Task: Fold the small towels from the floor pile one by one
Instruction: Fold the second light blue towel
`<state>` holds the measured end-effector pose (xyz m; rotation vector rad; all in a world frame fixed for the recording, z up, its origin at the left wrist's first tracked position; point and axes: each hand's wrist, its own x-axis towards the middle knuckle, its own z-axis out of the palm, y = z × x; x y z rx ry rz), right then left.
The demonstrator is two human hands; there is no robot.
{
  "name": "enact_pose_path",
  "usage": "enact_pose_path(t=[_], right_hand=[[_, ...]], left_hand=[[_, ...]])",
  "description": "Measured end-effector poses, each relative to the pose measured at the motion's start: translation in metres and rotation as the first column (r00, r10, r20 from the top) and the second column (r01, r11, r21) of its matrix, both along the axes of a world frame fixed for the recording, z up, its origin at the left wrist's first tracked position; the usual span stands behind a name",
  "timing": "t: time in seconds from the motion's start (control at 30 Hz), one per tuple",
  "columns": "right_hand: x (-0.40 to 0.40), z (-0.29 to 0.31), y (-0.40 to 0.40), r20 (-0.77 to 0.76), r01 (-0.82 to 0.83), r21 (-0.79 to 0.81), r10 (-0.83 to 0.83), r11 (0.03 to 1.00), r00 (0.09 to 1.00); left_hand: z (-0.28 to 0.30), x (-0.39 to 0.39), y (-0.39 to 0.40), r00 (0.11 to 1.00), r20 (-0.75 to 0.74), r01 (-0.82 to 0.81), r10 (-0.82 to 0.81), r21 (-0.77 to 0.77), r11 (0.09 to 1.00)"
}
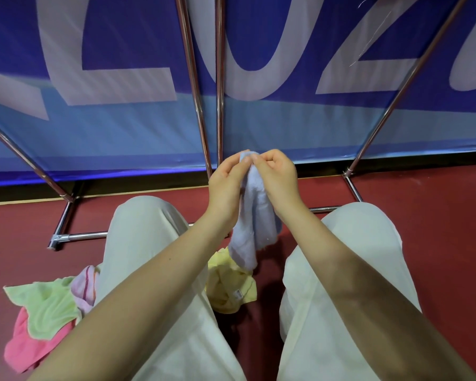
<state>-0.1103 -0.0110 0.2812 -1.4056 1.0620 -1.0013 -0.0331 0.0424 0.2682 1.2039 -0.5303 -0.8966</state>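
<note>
A pale blue small towel (254,226) hangs crumpled in the air between my knees. My left hand (227,182) and my right hand (278,178) pinch its top edge side by side, fingertips almost touching. Below it a yellow towel (231,287) lies bunched on the red floor between my legs. Left of my left leg lies a heap with a light green towel (48,303), a pink towel (25,350) under it and a pale pink striped towel (85,287).
I sit on a dark red floor (437,229) with legs in cream trousers (149,243) spread apart. Straight ahead stands a blue banner (121,127) on a chrome tube frame (77,237), whose base bars run across the floor near my knees.
</note>
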Motion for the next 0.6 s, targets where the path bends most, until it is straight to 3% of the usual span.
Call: enact_pose_path(t=[0.27, 0.6], right_hand=[[-0.016, -0.001, -0.003, -0.065, -0.285, -0.058, 0.281, 0.957, 0.957], [-0.036, -0.023, 0.007, -0.150, -0.369, -0.088, 0.354, 0.925, 0.923]], left_hand=[[0.003, 0.026, -0.002, 0.997, 0.080, -0.005, 0.008, -0.031, 1.000], [0.003, 0.058, 0.019, 0.990, 0.060, -0.122, 0.124, -0.026, 0.992]])
